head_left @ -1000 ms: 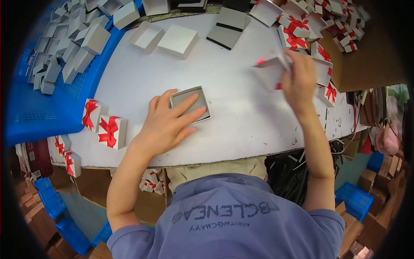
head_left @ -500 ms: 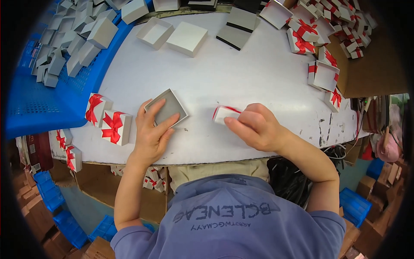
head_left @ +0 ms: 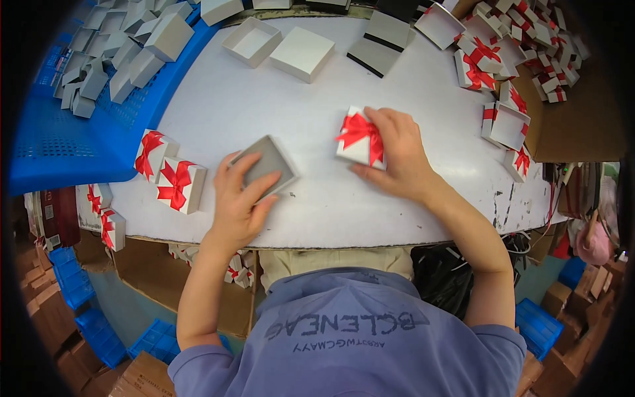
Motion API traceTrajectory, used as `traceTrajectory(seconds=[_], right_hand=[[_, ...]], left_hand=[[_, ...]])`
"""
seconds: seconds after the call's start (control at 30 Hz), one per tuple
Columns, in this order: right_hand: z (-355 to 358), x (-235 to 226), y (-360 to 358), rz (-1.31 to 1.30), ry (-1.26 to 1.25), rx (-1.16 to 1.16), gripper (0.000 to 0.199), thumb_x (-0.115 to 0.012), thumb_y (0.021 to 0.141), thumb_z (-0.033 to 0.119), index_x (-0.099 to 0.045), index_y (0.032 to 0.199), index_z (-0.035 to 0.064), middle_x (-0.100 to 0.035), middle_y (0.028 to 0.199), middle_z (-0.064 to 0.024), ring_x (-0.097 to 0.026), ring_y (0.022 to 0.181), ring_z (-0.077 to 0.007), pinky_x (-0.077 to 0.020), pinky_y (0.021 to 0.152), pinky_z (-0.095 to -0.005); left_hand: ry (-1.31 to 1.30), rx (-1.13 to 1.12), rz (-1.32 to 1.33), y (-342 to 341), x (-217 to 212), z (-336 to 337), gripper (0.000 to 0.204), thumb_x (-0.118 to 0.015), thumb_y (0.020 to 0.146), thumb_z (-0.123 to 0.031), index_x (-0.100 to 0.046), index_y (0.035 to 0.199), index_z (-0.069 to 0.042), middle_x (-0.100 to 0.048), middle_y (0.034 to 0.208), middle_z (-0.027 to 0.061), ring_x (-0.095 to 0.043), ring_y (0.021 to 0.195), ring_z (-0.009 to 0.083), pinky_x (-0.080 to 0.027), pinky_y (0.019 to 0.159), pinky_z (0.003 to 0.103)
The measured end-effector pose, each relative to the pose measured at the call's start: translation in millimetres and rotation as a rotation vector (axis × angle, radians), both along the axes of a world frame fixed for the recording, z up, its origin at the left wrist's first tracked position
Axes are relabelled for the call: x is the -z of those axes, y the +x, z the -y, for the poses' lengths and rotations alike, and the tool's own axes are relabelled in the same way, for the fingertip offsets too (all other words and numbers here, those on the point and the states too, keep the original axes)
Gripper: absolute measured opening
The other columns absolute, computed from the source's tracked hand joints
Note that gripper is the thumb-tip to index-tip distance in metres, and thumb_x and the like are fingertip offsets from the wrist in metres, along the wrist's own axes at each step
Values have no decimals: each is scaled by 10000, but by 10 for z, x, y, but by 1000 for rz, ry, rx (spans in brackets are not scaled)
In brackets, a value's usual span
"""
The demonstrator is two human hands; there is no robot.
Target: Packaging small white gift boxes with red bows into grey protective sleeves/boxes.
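My left hand (head_left: pixel 239 202) rests on a small open grey box base (head_left: pixel 266 163) lying on the white table (head_left: pixel 317 99), its fingers over the near rim. To the right, my right hand (head_left: pixel 395 155) grips a white lid with a red ribbon bow (head_left: pixel 358 137), tilted, with its bow towards me. The lid is about a hand's width right of the grey base, not touching it.
Two finished bow boxes (head_left: pixel 168 172) stand left of my left hand. A blue crate (head_left: pixel 73 142) of grey bases fills the far left. Several bow lids (head_left: pixel 503 79) pile at the far right. Open white boxes (head_left: pixel 281 46) and dark flat pieces (head_left: pixel 378 43) lie at the back.
My right hand has pulled back from the far-right pile with a bow lid and now holds it near the table's middle. My left hand has stayed on the grey base.
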State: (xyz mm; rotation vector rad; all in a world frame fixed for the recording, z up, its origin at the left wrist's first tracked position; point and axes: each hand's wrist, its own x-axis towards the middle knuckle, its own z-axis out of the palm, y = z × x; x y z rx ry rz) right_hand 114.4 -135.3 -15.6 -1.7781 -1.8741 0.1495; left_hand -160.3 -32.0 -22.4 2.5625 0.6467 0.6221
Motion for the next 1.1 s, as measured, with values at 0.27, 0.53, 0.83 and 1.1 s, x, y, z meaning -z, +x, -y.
traceTrajectory(seconds=[0.27,0.53,0.83,1.1], right_hand=[[-174,-231,-131,-127,2,-366,691,-795,587,322,-511,1164,67,-492,1151,-161,-499,1014,-318,-431,855,-388],[-61,-65,-117,52,-81,-330,801,-733,627,459,-437,1245,43,-421,1249,-171,-406,1167,-314,-294,990,-470],[-1071,-128,1089,440,164,219,266,-645,769,184,-618,1007,69,-611,1007,-100,-592,893,-280,-493,737,-346],[-914,-307,1075,368,442,308,125,-640,712,99,-659,833,75,-609,784,-70,-596,742,-240,-491,625,-345]], left_hand=[[-463,280,605,725,251,-64,919,-794,567,-124,-314,1349,-68,-333,1343,224,-456,1096,381,-435,864,424],[79,253,-174,708,-137,-84,891,-772,616,-274,-327,1346,-21,-384,1333,154,-392,1194,339,-293,957,461],[225,-22,-453,608,-868,-474,823,-705,635,-62,-322,1364,-52,-397,1357,141,-398,1199,320,-276,1015,423],[284,101,-399,1569,-548,-935,827,-700,581,-10,-377,1335,-115,-440,1228,136,-452,1096,332,-436,840,359]])
